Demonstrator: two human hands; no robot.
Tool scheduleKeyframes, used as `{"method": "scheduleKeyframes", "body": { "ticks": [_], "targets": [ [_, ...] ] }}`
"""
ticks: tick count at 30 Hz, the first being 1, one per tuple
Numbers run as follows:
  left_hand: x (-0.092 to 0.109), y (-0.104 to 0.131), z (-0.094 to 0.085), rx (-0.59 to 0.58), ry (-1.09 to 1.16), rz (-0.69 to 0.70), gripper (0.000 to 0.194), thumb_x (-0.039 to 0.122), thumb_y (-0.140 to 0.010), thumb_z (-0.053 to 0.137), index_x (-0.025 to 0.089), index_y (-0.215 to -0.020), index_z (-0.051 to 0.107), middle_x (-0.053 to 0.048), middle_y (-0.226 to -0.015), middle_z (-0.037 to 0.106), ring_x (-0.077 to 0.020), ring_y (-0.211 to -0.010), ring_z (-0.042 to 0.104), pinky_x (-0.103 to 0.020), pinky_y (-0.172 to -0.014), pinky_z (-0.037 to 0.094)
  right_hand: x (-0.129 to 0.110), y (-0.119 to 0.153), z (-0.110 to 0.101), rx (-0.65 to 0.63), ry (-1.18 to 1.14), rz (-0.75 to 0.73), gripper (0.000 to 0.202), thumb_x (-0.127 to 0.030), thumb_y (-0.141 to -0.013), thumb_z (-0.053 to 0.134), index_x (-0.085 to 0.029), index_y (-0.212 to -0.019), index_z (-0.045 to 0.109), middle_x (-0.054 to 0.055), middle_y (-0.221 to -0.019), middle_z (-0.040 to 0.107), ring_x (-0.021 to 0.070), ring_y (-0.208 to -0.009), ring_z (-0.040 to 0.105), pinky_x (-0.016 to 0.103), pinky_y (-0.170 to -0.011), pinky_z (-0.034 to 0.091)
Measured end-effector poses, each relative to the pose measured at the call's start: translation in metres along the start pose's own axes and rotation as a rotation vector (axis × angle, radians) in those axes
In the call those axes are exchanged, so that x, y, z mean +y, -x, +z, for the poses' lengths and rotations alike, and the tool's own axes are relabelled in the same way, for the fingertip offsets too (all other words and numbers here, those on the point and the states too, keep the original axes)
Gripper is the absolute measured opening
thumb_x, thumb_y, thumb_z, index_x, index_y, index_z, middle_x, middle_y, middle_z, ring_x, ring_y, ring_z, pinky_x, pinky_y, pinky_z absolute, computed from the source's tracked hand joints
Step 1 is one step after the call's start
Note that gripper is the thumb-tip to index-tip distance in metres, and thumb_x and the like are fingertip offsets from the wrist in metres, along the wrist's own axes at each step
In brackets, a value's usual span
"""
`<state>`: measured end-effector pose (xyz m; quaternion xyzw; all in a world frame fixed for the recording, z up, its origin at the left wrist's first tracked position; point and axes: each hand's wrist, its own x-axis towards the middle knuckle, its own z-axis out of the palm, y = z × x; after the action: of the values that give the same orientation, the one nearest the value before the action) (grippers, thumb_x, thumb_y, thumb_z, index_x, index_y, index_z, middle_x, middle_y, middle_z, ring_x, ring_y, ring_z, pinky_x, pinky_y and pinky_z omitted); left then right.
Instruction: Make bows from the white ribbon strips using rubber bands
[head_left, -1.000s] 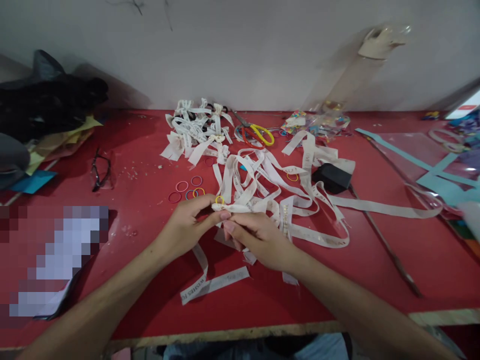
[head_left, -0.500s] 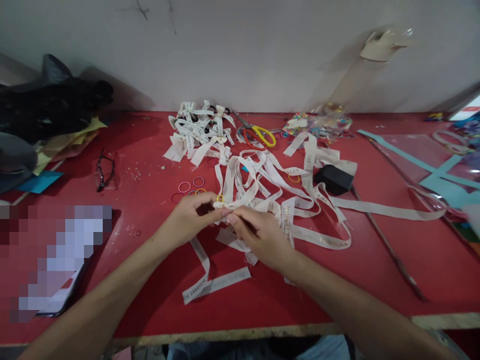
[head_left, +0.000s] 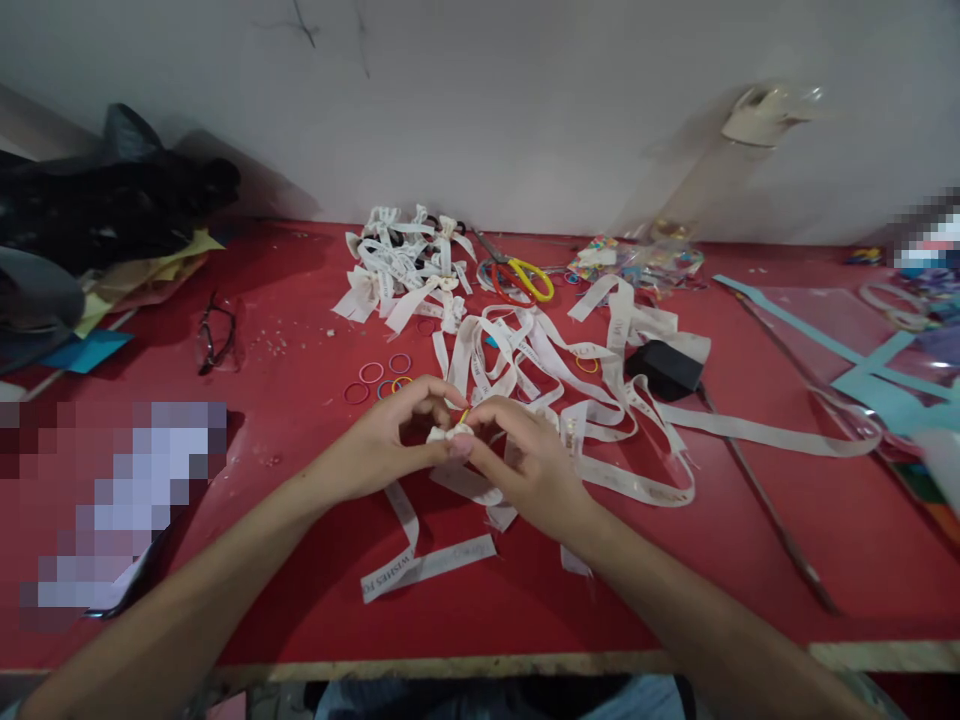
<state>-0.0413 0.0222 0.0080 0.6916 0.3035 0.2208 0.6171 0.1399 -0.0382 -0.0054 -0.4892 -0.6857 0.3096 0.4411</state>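
My left hand (head_left: pixel 386 432) and my right hand (head_left: pixel 531 458) meet above the middle of the table. Between the fingertips is a small bunched white ribbon (head_left: pixel 439 434). A yellow elastic band (head_left: pixel 463 416) sticks up from it, pinched at the top by both hands' fingers. My fingers cover part of the knot. Long loose printed ribbons (head_left: pixel 615 340) lie tangled behind and to the right. One cut printed strip (head_left: pixel 450 562) lies in front of my hands. Several coloured elastic bands (head_left: pixel 371 373) rest beside my left hand.
Finished-looking ribbon bows (head_left: pixel 397 265) are heaped near the wall. Beside them lie scissors (head_left: pixel 529 280) with red and yellow handles. Eyeglasses (head_left: pixel 216 335) and a phone (head_left: pixel 142 570) are at left. A black block (head_left: pixel 664 368) and a thin rod (head_left: pixel 772 520) lie at right.
The fingers of both hands have shifted up onto the yellow band, which now stands stretched between them over the bunched ribbon. The view has tilted slightly.
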Motion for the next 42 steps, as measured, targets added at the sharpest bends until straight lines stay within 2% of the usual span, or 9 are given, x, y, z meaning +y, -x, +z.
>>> {"method": "scheduleKeyframes", "body": {
  "ticks": [4, 10, 19, 26, 30, 33, 36, 39, 42],
  "targets": [
    [-0.001, -0.001, 0.000, 0.041, 0.040, -0.014, 0.025, 0.036, -0.086, 0.064, 0.020, -0.102, 0.053, 0.003, -0.081, 0.051, -0.0086, -0.067, 0.049, -0.020, -0.060, 0.041, -0.001, 0.001, -0.001, -0.002, -0.192, 0.182, 0.018, -0.035, -0.095, 0.053, -0.021, -0.086, 0.060, -0.003, -0.077, 0.062, 0.0094, -0.066, 0.056, 0.021, -0.059, 0.043],
    [0.003, -0.001, 0.005, -0.008, -0.097, -0.019, 0.037, 0.041, -0.090, 0.055, 0.016, -0.063, 0.049, 0.005, -0.061, 0.045, -0.0084, -0.059, 0.042, -0.021, -0.057, 0.036, -0.004, 0.002, -0.001, 0.044, -0.225, 0.214, 0.020, -0.038, -0.094, 0.054, -0.022, -0.085, 0.061, -0.002, -0.072, 0.060, 0.0104, -0.065, 0.055, 0.021, -0.059, 0.044],
    [0.004, 0.001, 0.007, -0.082, 0.150, -0.120, 0.027, 0.039, -0.085, 0.062, 0.015, -0.073, 0.061, 0.004, -0.066, 0.054, -0.0089, -0.062, 0.050, -0.020, -0.060, 0.042, -0.005, 0.002, -0.003, -0.038, -0.267, 0.185, 0.019, -0.037, -0.093, 0.054, -0.021, -0.087, 0.060, -0.001, -0.078, 0.063, 0.0109, -0.068, 0.057, 0.022, -0.062, 0.046],
    [0.000, 0.004, 0.002, -0.241, 0.400, -0.248, 0.021, 0.034, -0.080, 0.069, 0.014, -0.073, 0.066, 0.000, -0.063, 0.064, -0.0095, -0.057, 0.056, -0.021, -0.057, 0.043, -0.003, 0.004, -0.002, -0.101, -0.377, 0.225, 0.022, -0.041, -0.091, 0.058, -0.020, -0.084, 0.059, -0.003, -0.070, 0.056, 0.0088, -0.059, 0.050, 0.020, -0.053, 0.041],
    [0.000, 0.004, 0.007, -0.124, 0.314, -0.158, 0.026, 0.033, -0.081, 0.068, 0.015, -0.064, 0.063, 0.000, -0.060, 0.062, -0.0090, -0.055, 0.053, -0.021, -0.056, 0.040, -0.006, 0.004, -0.001, -0.044, -0.415, 0.271, 0.024, -0.043, -0.089, 0.060, -0.020, -0.082, 0.058, -0.003, -0.065, 0.055, 0.0088, -0.053, 0.047, 0.020, -0.047, 0.038],
    [0.003, 0.004, 0.011, 0.019, 0.065, 0.023, 0.026, 0.032, -0.086, 0.063, 0.015, -0.066, 0.065, 0.000, -0.065, 0.063, -0.0107, -0.063, 0.055, -0.022, -0.064, 0.042, -0.008, 0.004, 0.001, 0.024, -0.385, 0.318, 0.025, -0.042, -0.090, 0.059, -0.020, -0.080, 0.057, -0.002, -0.064, 0.058, 0.0105, -0.055, 0.051, 0.022, -0.050, 0.042],
    [0.007, 0.004, 0.014, 0.055, -0.139, 0.150, 0.024, 0.031, -0.090, 0.058, 0.016, -0.074, 0.068, -0.001, -0.072, 0.065, -0.0119, -0.071, 0.057, -0.023, -0.073, 0.043, -0.008, 0.003, 0.002, 0.050, -0.411, 0.381, 0.028, -0.044, -0.090, 0.059, -0.020, -0.076, 0.054, -0.003, -0.062, 0.057, 0.0094, -0.051, 0.049, 0.022, -0.050, 0.042],
    [0.006, 0.003, 0.015, 0.053, -0.074, 0.076, 0.028, 0.034, -0.091, 0.056, 0.016, -0.073, 0.065, 0.000, -0.069, 0.061, -0.0108, -0.067, 0.055, -0.022, -0.067, 0.043, -0.007, 0.001, 0.001, 0.015, -0.490, 0.435, 0.027, -0.047, -0.088, 0.060, -0.021, -0.081, 0.053, -0.005, -0.062, 0.055, 0.0080, -0.046, 0.043, 0.021, -0.044, 0.039],
    [0.002, 0.002, 0.015, 0.081, 0.094, -0.003, 0.030, 0.038, -0.090, 0.057, 0.015, -0.070, 0.061, 0.002, -0.064, 0.057, -0.0086, -0.058, 0.050, -0.020, -0.057, 0.040, -0.007, -0.002, 0.000, -0.045, -0.523, 0.430, 0.024, -0.042, -0.082, 0.069, -0.022, -0.086, 0.056, -0.004, -0.069, 0.059, 0.0111, -0.059, 0.055, 0.023, -0.055, 0.048]
  ]
}}
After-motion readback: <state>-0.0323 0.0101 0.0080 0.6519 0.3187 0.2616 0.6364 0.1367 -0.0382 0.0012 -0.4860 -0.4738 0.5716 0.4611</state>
